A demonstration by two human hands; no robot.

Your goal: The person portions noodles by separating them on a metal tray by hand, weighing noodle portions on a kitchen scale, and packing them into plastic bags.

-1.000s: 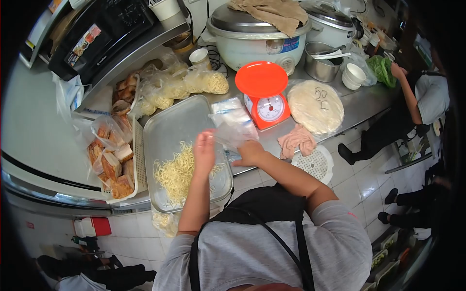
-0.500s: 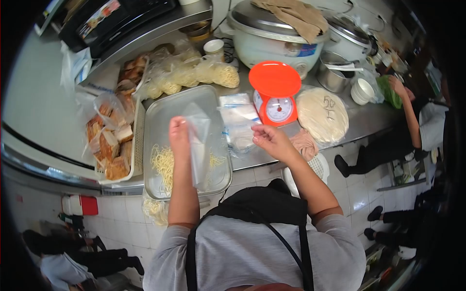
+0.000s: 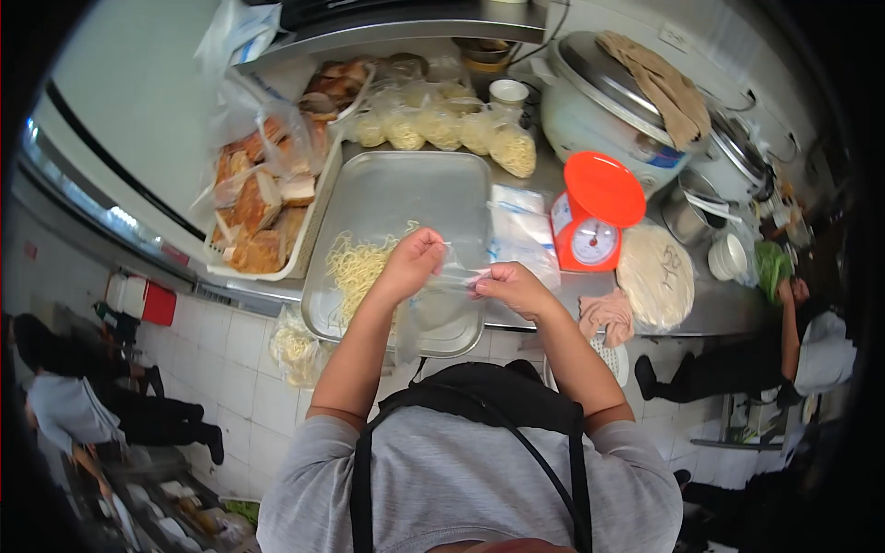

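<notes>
A clear plastic bag [image 3: 426, 309] hangs between my two hands over the front of a metal tray [image 3: 410, 170]. My left hand [image 3: 415, 263] is closed on one side of its top edge. Thumb and fingers of my right hand [image 3: 514, 288] pinch the other side. Loose pale noodles [image 3: 358, 272] lie in the tray, just left of my left hand. To the right of the tray is a stack of flat plastic bags [image 3: 521, 230]. Beside the stack stands a red kitchen scale [image 3: 599, 217], its pan holding nothing.
Bagged noodle portions [image 3: 442, 129] line the back of the counter. A white basket of meat chunks [image 3: 267, 217] sits left. Rice cooker [image 3: 618, 111], wrapped round stack [image 3: 654, 276] and pink cloth [image 3: 606, 315] are right. Another person's hand [image 3: 793, 290] holds a green bag at far right.
My right hand has come across to the bag and now pinches its edge. Earlier only my left hand held it. The view has turned, shifting the counter.
</notes>
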